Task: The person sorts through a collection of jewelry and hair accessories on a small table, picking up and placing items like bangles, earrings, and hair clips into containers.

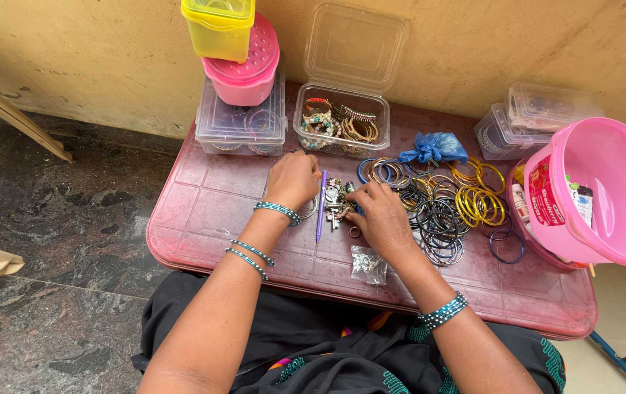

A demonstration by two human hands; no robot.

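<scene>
My left hand (293, 179) rests knuckles-up on the low red plastic table (210, 197), fingers curled over a thin ring-like bangle at its right side. My right hand (380, 215) lies beside it, fingertips touching a small heap of metal trinkets and beads (337, 197). A purple pen (321, 204) lies between the two hands. Both wrists wear teal bangles. A spread of gold, black and blue bangles (444, 201) covers the table just right of my right hand.
An open clear box of bracelets (335, 124) stands behind the hands. Stacked clear, pink and yellow containers (243, 80) stand back left. A blue cloth pouch (433, 147), a small clear packet (368, 264), a pink bucket (605, 190) and clear boxes (532, 117) lie right.
</scene>
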